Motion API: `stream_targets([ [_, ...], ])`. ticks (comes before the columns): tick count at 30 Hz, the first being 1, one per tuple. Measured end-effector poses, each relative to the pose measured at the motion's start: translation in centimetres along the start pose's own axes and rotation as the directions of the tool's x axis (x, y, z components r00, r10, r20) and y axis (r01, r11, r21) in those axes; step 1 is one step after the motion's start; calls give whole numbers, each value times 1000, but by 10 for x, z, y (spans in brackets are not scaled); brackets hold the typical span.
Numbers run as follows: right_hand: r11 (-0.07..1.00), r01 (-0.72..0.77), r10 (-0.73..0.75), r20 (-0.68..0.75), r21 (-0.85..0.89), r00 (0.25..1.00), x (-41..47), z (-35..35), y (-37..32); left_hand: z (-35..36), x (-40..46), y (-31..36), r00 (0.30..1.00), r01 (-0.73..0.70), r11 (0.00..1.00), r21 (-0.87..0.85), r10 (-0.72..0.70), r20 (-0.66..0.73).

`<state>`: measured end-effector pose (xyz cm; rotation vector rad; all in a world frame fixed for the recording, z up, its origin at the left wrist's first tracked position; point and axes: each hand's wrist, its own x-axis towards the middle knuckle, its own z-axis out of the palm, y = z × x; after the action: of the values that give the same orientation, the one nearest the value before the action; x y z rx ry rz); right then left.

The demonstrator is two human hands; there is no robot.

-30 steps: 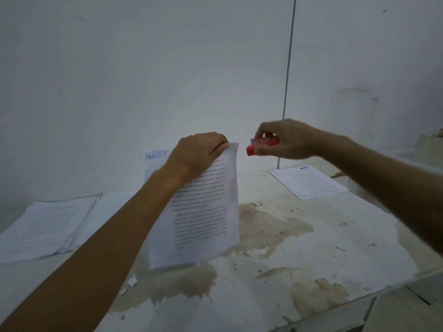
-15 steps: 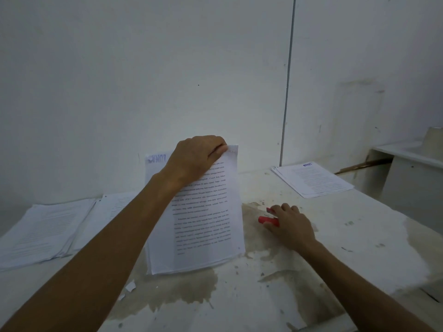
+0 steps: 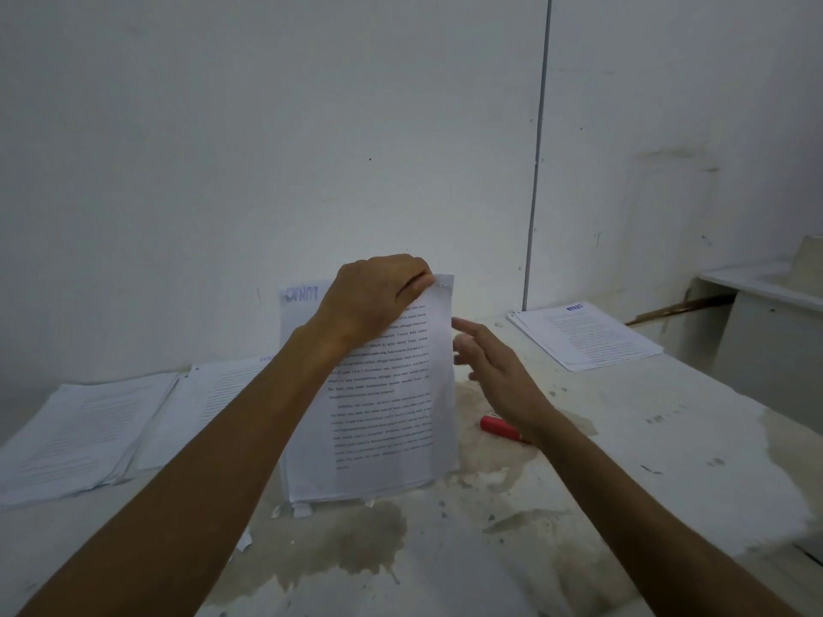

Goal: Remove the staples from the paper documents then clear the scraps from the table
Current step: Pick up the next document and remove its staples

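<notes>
Above the stained white worktop (image 3: 623,460), the left hand (image 3: 374,300) pinches the top edge of a stapled paper document (image 3: 387,394), fingers curled over its upper corner, and holds it upright with its lower edge touching or just above the surface. Printed text faces the camera, and a rear sheet with a blue heading stands up behind the hand. Just to the right of the document, the right hand (image 3: 499,371) hovers with its fingers relaxed and spread, holding nothing, the fingertips close to the sheet's right edge. Below that hand's wrist a red staple remover (image 3: 501,427) lies on the worktop, partly hidden by the forearm. Small paper scraps (image 3: 298,509) sit under the document's lower edge, and another scrap lies a little nearer the camera to the left. Two stacks of papers (image 3: 84,434) lie side by side at the far left, and one more stack of printed papers (image 3: 588,338) rests at the far right near the wall. Brownish stains spread across the middle of the surface.
</notes>
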<state>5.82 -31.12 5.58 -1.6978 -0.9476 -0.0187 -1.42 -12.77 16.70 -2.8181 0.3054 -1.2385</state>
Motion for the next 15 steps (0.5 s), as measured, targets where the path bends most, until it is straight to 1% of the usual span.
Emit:
stream_targets([
  [2,992,27,-29,13,125,999,7,7,-21,0,0,1,1000,-15,1000,-16,15,-10],
  [5,966,19,-9,-38,259,999,15,14,-31,-2,-2,4,998,-32,999,-31,31,-47],
  [7,962,29,-6,-84,273,996,19,15,-30,-3,-6,4,994,-11,999,-31,8,-111],
  [9,960,45,-13,-119,275,993,24,14,-31,-6,-13,-3,979,30,1000,-1,-30,-202],
  [11,952,58,-13,-149,299,989,28,8,-33,-5,-28,-15,947,146,988,44,-127,-294],
  [12,951,66,-17,-162,301,987,30,4,-34,-3,-37,-19,918,236,971,26,-214,-335],
  [13,952,71,-20,-170,296,985,32,0,-35,-1,-47,-21,876,329,943,-43,-322,-359],
  [15,955,69,-19,-174,288,985,35,-6,-36,7,-64,-17,773,474,838,-271,-543,-327],
])
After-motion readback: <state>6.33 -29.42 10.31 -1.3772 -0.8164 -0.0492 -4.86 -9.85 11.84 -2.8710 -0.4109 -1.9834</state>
